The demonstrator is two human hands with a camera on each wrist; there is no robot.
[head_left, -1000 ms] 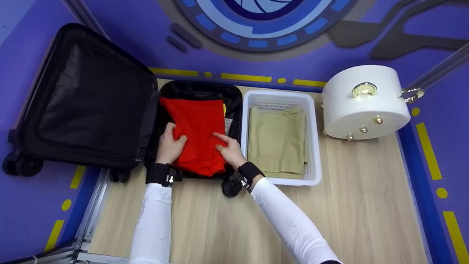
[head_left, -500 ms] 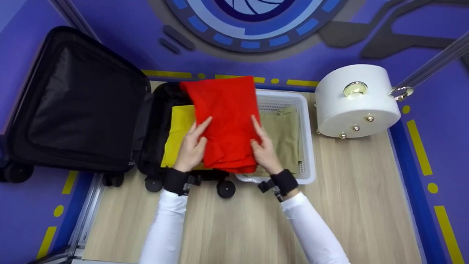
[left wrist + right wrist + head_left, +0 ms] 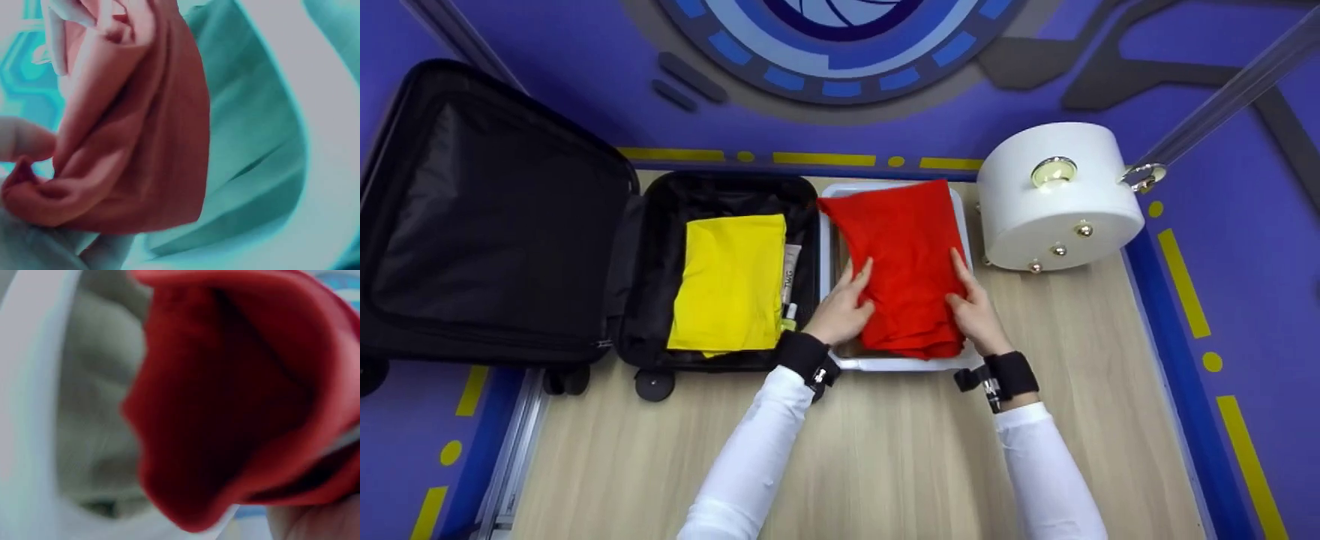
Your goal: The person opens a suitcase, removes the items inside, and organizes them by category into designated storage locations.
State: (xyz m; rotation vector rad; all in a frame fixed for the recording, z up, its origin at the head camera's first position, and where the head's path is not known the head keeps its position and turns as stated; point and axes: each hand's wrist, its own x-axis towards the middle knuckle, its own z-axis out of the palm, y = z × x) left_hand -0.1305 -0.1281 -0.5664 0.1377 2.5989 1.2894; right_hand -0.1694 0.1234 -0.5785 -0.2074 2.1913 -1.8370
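A folded red cloth [image 3: 911, 262] hangs over the white basket [image 3: 885, 365], held at its two sides. My left hand [image 3: 838, 311] grips its left edge; in the left wrist view the thumb [image 3: 25, 140] lies above the fold and fingers are beneath. On the opposite edge, my right hand [image 3: 979, 319] pinches the cloth, its thumb on top. The right wrist view looks into the cloth's loose red layers [image 3: 225, 399]. Under it in the basket, khaki cloth [image 3: 242, 140] shows past the red edge; the head view hides most of it.
An open black suitcase [image 3: 656, 315] stands left of the basket, its lid [image 3: 495, 225] leaning back. Inside lie a folded yellow cloth [image 3: 727, 285], a pale tube [image 3: 790, 271] and a small bottle [image 3: 789, 315]. A white round case [image 3: 1057, 195] with gold knobs sits at right, by the wall.
Both hands have lifted the red cloth out of the suitcase and carried it right, over the basket. The yellow cloth beneath it has come into view. The head view has shifted slightly.
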